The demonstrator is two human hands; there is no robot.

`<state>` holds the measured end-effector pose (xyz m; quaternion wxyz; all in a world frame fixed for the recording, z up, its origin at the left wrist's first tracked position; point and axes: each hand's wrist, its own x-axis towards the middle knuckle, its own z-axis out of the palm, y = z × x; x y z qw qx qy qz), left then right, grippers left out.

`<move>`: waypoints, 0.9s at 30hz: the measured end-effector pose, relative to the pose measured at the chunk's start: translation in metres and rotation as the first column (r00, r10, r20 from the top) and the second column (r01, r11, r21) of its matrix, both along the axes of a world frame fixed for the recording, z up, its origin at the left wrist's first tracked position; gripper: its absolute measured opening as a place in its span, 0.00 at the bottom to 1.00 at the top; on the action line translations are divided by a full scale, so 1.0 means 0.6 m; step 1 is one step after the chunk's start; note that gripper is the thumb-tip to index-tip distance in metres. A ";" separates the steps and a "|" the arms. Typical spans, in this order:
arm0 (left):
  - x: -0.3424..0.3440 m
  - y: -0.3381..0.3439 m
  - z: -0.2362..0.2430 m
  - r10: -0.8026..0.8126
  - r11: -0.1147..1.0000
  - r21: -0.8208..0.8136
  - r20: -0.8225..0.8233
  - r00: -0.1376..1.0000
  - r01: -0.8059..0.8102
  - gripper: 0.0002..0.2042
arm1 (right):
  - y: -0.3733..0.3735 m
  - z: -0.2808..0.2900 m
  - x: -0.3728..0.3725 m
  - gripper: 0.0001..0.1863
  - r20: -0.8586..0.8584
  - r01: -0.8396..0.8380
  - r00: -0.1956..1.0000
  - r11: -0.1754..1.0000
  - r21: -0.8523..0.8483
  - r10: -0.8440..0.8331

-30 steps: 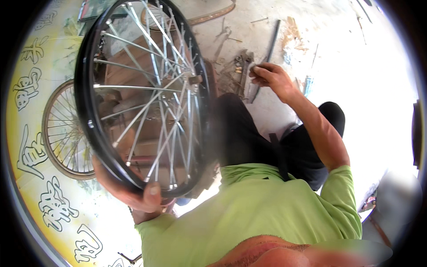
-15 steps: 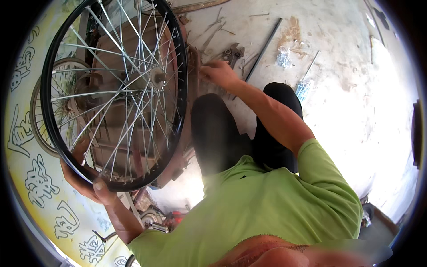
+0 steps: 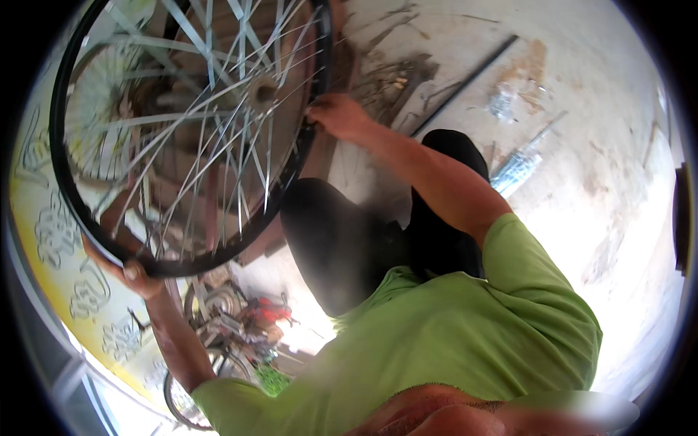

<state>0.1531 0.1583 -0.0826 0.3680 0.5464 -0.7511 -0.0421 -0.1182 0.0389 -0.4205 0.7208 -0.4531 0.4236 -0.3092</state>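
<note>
A bicycle wheel with a black rim (image 3: 57, 145), many silver spokes and a silver hub (image 3: 262, 93) is held up at the left, its side facing me. My left hand (image 3: 137, 275) grips the rim at its lower left, thumb on the near side and fingers behind, partly seen between the spokes. At the right side of the rim, my right hand (image 3: 338, 115) is closed with its fingertips pinched against the outer edge. Whatever sits between those fingertips, if anything, is too small to make out.
Behind the wheel stands brown machinery or furniture, with another spoked wheel (image 3: 98, 109) to its left. Loose tools (image 3: 400, 83), a dark rod (image 3: 465, 86) and clear plastic packs (image 3: 518, 171) lie on the floor. A bicycle (image 3: 185, 396) and clutter stand at lower left.
My right hand has come left from just off the wheel to touch the rim. The wheel, still in my left hand, looks larger and higher as the view has shifted.
</note>
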 end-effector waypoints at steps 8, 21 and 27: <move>-0.026 -0.002 0.022 0.083 0.986 0.160 -0.211 0.974 -0.050 0.50 | 0.006 0.027 0.015 0.14 -0.223 -0.246 0.961 0.876 -0.415 0.164; -0.043 -0.095 0.092 0.045 0.953 0.303 -0.150 0.988 0.003 0.39 | 0.041 -0.034 0.081 0.18 -0.477 -0.522 0.823 0.743 -0.420 0.308; -0.058 -0.100 0.100 0.073 0.928 0.371 -0.094 0.993 -0.033 0.38 | 0.061 0.025 0.062 0.16 -0.646 -0.698 0.657 0.638 -0.326 0.389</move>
